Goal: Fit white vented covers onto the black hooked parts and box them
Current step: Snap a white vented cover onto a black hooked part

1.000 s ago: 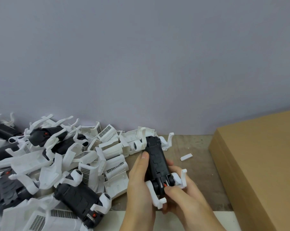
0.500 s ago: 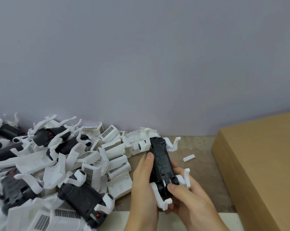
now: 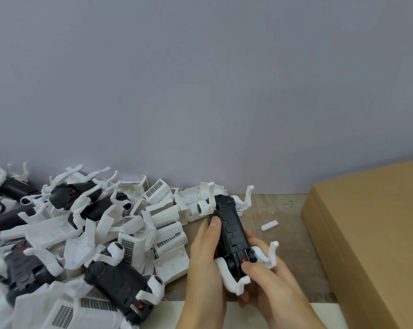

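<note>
A black hooked part (image 3: 231, 233) with white hooks at both ends stands tilted on the table, held between both hands. My left hand (image 3: 206, 264) grips its left side, thumb up along the black body. My right hand (image 3: 269, 286) holds the near end, thumb by a small red button. A pile of white vented covers (image 3: 162, 224) lies just left of the hands. More black hooked parts (image 3: 120, 286) lie mixed into the pile farther left. A brown cardboard box (image 3: 371, 238) sits closed at the right.
A grey wall (image 3: 200, 91) rises right behind the table. A small white loose piece (image 3: 269, 226) lies on the bare wooden tabletop (image 3: 291, 252) between the hands and the box. A white sheet (image 3: 172, 314) covers the near edge.
The view has drifted slightly, so everything sits a little farther right in the frame. Both hands keep the same hold on the black part, which has barely turned.
</note>
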The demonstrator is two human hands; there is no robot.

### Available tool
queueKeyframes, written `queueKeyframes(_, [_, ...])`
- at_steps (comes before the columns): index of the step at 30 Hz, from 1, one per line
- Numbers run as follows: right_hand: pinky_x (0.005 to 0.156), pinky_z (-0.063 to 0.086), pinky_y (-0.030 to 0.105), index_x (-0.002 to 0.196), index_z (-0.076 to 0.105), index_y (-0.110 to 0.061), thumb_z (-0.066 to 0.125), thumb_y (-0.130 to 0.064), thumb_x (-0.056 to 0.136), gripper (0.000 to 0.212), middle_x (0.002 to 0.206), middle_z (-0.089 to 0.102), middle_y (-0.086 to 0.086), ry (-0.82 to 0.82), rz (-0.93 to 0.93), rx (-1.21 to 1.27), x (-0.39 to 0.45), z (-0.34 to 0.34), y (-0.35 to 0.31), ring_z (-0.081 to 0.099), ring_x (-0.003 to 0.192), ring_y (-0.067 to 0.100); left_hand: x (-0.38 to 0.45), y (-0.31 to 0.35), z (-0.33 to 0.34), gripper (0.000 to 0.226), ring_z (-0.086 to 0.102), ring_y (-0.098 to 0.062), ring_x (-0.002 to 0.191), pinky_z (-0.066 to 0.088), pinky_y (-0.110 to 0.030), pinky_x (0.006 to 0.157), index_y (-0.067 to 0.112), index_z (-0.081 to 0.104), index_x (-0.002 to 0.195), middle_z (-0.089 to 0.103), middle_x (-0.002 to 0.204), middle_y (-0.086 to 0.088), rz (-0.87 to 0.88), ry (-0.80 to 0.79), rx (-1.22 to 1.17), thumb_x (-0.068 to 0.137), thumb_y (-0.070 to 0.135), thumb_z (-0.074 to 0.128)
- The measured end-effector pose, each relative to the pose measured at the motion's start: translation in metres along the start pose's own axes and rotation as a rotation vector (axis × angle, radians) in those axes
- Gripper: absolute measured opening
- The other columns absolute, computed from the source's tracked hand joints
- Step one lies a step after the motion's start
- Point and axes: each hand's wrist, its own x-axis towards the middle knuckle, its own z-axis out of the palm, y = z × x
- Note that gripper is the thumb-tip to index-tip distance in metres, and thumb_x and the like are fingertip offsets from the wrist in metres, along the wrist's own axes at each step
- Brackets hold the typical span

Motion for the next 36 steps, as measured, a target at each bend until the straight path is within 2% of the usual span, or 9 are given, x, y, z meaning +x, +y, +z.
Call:
queueKeyframes(6, [0.059, 0.052, 0.034, 0.100, 0.071, -0.030, 0.058, 0.000, 0.090, 0.034, 0.084, 0.076, -0.001, 0.200, 0.010, -0.025, 0.003, -0.004, -0.005, 0.072, 0.079, 0.018, 0.002, 0.007, -0.003, 0.052, 0.069, -0.035, 0.082, 0.052, -0.047, 0.075, 0.011, 0.067, 0.104, 0.071, 0.094, -0.020, 0.132, 0.151, -0.033, 0.061, 0.040, 0.074])
queueKeyframes(12, [0.081, 0.048, 0.019, 0.099, 0.071, -0.039, 0.059, -0.028, 0.077, 0.027, 0.102, 0.071, -0.016, 0.375, -0.471, -0.553, -0.013, 0.000, -0.014, 0.064, 0.102, 0.005, 0.003, 0.007, -0.001, 0.048, 0.070, -0.017, 0.075, 0.055, -0.038, 0.073, 0.025, 0.053, 0.104, 0.076, 0.085, 0.001, 0.257, 0.305, 0.278, 0.068, 0.043, 0.080])
queueKeyframes(16, [0.076, 0.044, 0.003, 0.102, 0.060, -0.052, 0.068, -0.032, 0.091, 0.024, 0.096, 0.067, -0.039, 0.238, -0.349, -0.611, -0.012, 0.008, -0.015, 0.062, 0.097, -0.015, -0.003, 0.007, 0.007, 0.009, 0.071, -0.021, 0.091, 0.056, -0.031, 0.080, 0.028, 0.065, 0.089, 0.076, 0.094, -0.002, 0.279, 0.140, 0.352, 0.094, 0.034, 0.061])
queueKeyframes(19, [0.073, 0.049, 0.009, 0.098, 0.060, -0.051, 0.070, -0.023, 0.089, 0.031, 0.089, 0.070, -0.035, 0.298, -0.261, -0.533, -0.007, 0.000, -0.014, 0.065, 0.089, -0.014, -0.002, 0.010, 0.008, 0.021, 0.069, -0.006, 0.078, 0.050, -0.012, 0.065, 0.023, 0.071, 0.082, 0.076, 0.089, 0.001, 0.300, 0.038, 0.495, 0.097, 0.020, 0.057])
queueKeyframes(22, [0.081, 0.054, 0.026, 0.094, 0.066, -0.048, 0.066, -0.021, 0.092, 0.027, 0.090, 0.074, -0.024, 0.318, -0.209, -0.435, -0.006, -0.004, -0.016, 0.068, 0.089, -0.004, -0.002, 0.009, 0.008, 0.010, 0.070, -0.011, 0.084, 0.052, -0.020, 0.072, 0.018, 0.069, 0.088, 0.075, 0.089, 0.001, 0.279, 0.072, 0.565, 0.094, 0.024, 0.065])
queueKeyframes(25, [0.076, 0.051, 0.012, 0.098, 0.064, -0.048, 0.067, -0.019, 0.091, 0.030, 0.095, 0.073, -0.026, 0.246, -0.240, -0.450, -0.009, 0.000, -0.017, 0.066, 0.094, -0.007, -0.004, 0.011, 0.010, 0.030, 0.070, -0.004, 0.081, 0.050, -0.022, 0.072, 0.024, 0.075, 0.083, 0.076, 0.086, 0.009, 0.182, 0.125, 0.562, 0.093, 0.047, 0.059])
queueKeyframes(28, [0.079, 0.048, 0.006, 0.108, 0.063, -0.047, 0.067, -0.015, 0.091, 0.036, 0.102, 0.072, -0.029, 0.157, -0.278, -0.443, -0.011, 0.002, -0.017, 0.064, 0.101, -0.010, -0.006, 0.014, 0.010, 0.036, 0.069, 0.007, 0.075, 0.050, -0.015, 0.063, 0.052, 0.074, 0.068, 0.072, 0.075, 0.024, 0.063, 0.061, 0.470, 0.096, 0.047, 0.053])
queueKeyframes(33, [0.081, 0.046, 0.009, 0.114, 0.065, -0.036, 0.055, -0.036, 0.095, 0.021, 0.108, 0.068, -0.024, 0.280, -0.439, -0.424, -0.010, 0.006, -0.010, 0.061, 0.106, -0.005, -0.003, 0.027, 0.008, 0.026, 0.075, -0.021, 0.087, 0.056, -0.039, 0.077, 0.019, 0.080, 0.089, 0.078, 0.096, -0.009, 0.111, 0.105, 0.288, 0.088, 0.038, 0.064])
queueKeyframes(36, [0.090, 0.040, 0.012, 0.098, 0.067, -0.035, 0.052, -0.029, 0.081, 0.024, 0.120, 0.058, -0.031, 0.215, -0.516, -0.801, -0.007, 0.005, -0.006, 0.051, 0.116, -0.005, -0.002, 0.052, 0.005, 0.029, 0.072, -0.023, 0.074, 0.051, -0.039, 0.078, 0.016, 0.078, 0.088, 0.077, 0.093, -0.017, 0.268, 0.200, 0.163, 0.087, 0.038, 0.060])
